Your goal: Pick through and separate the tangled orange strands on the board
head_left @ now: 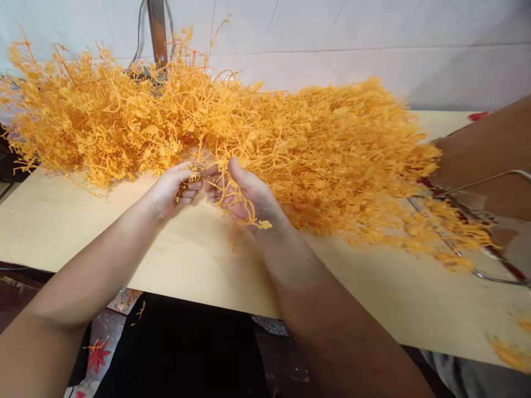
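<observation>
Orange artificial sprigs (332,143) lie in a long, tangled heap across the back of the pale table (186,260). At the heap's front edge, my left hand (176,188) has its fingers curled round a small bunch of dark-tipped orange pieces (188,182). Close beside it on the right is my right hand (249,193), thumb up, with a branching orange sprig (236,199) lying across its palm and fingers. The fingertips of both hands nearly meet. Part of the right fingers is hidden behind the sprig.
A brown cardboard piece (489,155) and a metal wire frame (485,273) are at the right. An upright brown post (157,33) stands behind the heap against the white wall (311,33). A red leaf (98,355) lies below the table's front edge.
</observation>
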A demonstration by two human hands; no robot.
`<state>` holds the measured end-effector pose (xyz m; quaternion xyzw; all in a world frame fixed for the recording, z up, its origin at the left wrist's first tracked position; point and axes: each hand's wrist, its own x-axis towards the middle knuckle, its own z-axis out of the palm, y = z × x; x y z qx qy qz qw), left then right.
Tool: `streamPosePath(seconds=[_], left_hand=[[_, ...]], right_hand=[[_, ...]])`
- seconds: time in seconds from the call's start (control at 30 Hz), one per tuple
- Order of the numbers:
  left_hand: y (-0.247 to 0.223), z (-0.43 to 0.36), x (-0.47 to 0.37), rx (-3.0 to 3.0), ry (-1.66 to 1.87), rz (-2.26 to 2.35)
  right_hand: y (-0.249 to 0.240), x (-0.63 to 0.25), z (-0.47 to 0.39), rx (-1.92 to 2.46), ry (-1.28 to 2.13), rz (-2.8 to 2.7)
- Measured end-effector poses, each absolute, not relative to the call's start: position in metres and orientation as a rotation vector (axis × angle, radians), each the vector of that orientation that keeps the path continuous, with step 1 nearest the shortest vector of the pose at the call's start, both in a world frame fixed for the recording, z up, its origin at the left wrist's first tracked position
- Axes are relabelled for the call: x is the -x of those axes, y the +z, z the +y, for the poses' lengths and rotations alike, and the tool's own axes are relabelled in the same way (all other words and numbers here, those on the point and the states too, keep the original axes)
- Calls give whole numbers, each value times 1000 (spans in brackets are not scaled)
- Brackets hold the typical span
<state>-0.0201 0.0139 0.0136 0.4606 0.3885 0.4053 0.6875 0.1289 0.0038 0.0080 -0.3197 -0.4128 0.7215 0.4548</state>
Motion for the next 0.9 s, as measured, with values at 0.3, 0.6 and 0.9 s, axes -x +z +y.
streamPosePath(seconds=[0.3,0.6,0.9], left_hand=[[18,9,15,-1434,1173,1100],[15,7,13,-1627,1078,1161],[12,12,20,-1671,946,1140]], right_hand=[[-1,-126,2,760,1691,-1132],[-5,-121,-1,868,1737,-1295],[-3,-127,3,826,1873,-1336]])
